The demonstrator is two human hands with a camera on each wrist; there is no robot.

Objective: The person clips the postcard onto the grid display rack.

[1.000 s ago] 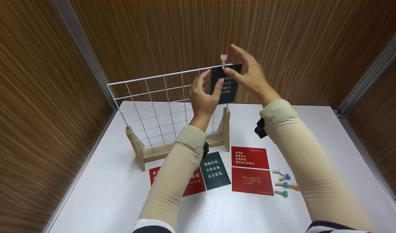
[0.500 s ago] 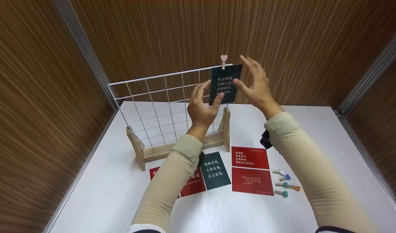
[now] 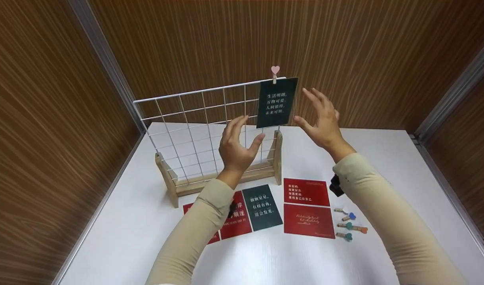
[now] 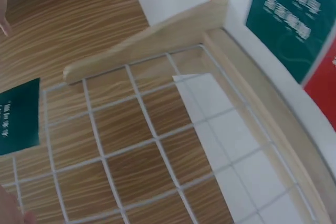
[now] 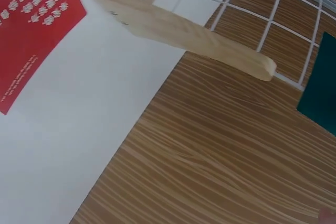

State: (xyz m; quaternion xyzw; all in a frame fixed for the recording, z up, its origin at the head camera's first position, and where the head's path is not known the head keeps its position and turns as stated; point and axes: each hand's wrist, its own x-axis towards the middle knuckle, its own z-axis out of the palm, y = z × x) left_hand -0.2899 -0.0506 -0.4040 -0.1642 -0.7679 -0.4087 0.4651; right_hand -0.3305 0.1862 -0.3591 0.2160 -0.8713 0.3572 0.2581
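A dark green card (image 3: 278,103) with white characters hangs at the right end of the white wire grid (image 3: 202,107). A small wooden clothespin with a pink heart (image 3: 275,71) clips its top edge to the upper wire. My left hand (image 3: 237,148) is below and left of the card, fingers spread and holding nothing. To the card's right is my right hand (image 3: 321,120), apart from it, its fingers and thumb spread with nothing between them. In the left wrist view the hanging card (image 4: 18,116) shows at the left edge; in the right wrist view the card (image 5: 321,87) is cut by the right edge.
The grid stands in a wooden base (image 3: 210,186). Before it lie red cards (image 3: 236,217) and a green card (image 3: 262,208), partly behind my left sleeve. Two red cards (image 3: 308,221) lie further right, beside several heart clothespins (image 3: 348,226). Wood-grain walls (image 3: 242,39) enclose the white table (image 3: 107,237).
Both hands have drawn away from the hanging card and lowered, the left to the left, the right to the right. The card and its pink clothespin stay on the grid.
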